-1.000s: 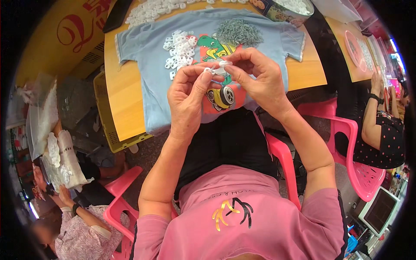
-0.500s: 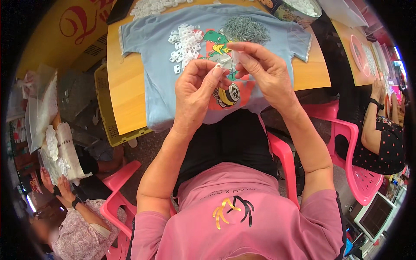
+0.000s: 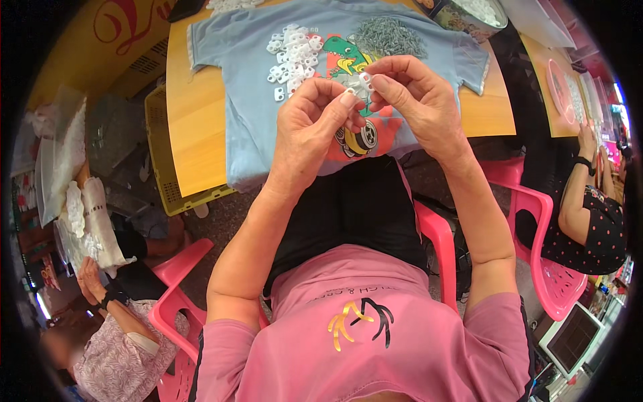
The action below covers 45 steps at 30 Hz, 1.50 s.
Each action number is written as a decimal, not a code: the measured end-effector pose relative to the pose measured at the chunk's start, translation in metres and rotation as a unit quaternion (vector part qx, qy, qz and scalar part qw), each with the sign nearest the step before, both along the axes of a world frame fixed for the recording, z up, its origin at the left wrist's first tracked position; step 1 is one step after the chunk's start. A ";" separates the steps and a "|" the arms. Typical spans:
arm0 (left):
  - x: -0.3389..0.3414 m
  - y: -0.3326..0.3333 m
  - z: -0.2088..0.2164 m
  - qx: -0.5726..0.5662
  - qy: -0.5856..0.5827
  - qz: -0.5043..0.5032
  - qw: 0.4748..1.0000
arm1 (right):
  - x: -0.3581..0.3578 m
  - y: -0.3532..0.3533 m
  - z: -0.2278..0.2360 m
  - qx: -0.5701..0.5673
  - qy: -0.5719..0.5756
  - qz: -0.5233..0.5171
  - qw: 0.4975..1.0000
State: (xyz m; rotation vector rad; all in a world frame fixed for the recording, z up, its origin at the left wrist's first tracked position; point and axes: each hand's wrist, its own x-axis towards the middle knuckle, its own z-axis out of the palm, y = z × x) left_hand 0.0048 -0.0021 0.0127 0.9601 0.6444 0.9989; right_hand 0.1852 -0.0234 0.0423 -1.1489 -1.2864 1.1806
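Observation:
My right hand [image 3: 425,104] pinches a small white plastic piece with holes [image 3: 366,81] between thumb and fingertips. Close beside it, my left hand [image 3: 309,130] is closed in a pinch; a small pale tip shows at its thumb, too little to name. Both hands are raised over a light blue T-shirt [image 3: 251,110] with a green dinosaur print, spread across the wooden table. On the shirt, beyond my left hand, lies a heap of similar white plastic pieces [image 3: 293,57]. Farther right is a pile of thin grey metal pieces, like screws or nails [image 3: 388,37].
A tin of white pieces [image 3: 477,12] stands at the table's far right. Beside the wooden table [image 3: 189,134] on the left is a yellow crate [image 3: 159,144]. People work on both sides, by pink chairs [image 3: 439,244].
My right hand has turned, bringing the white plastic piece into clearer view. Both hands have shifted slightly rightward in the picture, still close together.

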 end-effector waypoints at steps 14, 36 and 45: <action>0.001 0.000 -0.001 0.004 -0.003 0.011 1.000 | -0.010 -0.004 0.004 0.004 -0.042 -0.022 0.999; 0.003 -0.002 0.001 -0.007 -0.005 0.032 0.999 | -0.021 -0.004 -0.013 0.105 -0.061 -0.073 0.990; 0.001 -0.001 0.002 -0.029 -0.014 0.035 0.999 | -0.034 -0.005 -0.017 0.126 -0.048 -0.097 0.986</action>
